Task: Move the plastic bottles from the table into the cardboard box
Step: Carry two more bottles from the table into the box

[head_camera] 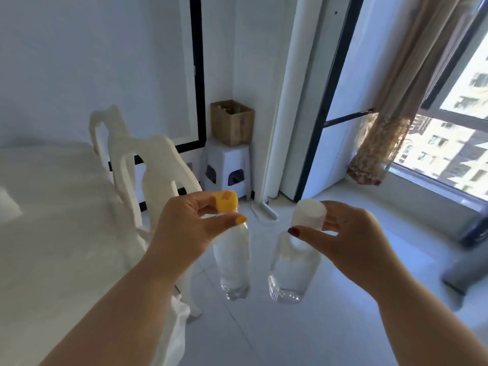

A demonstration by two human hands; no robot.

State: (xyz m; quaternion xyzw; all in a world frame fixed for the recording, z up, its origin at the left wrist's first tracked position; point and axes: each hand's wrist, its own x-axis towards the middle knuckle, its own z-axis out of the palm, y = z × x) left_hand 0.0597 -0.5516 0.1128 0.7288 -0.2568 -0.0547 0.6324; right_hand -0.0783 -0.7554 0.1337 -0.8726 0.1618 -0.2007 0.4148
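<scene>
Fingers of left hand [184,225] pinch yellow-capped bottle [233,262] by its cap, right hand [351,233] likewise w/ white-capped bottle [293,268]; both hang below fingertips, empty, light, slick; cardboard box [232,122] well beyond.

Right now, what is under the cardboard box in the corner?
The cardboard box stands on a white plastic stool, which stands on the floor. Some items show at the box's open top; what lies deeper inside is hidden by its walls.

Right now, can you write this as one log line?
left hand: holds yellow-cap bottle | right hand: holds white-cap bottle | box: on stool, far corner
</scene>
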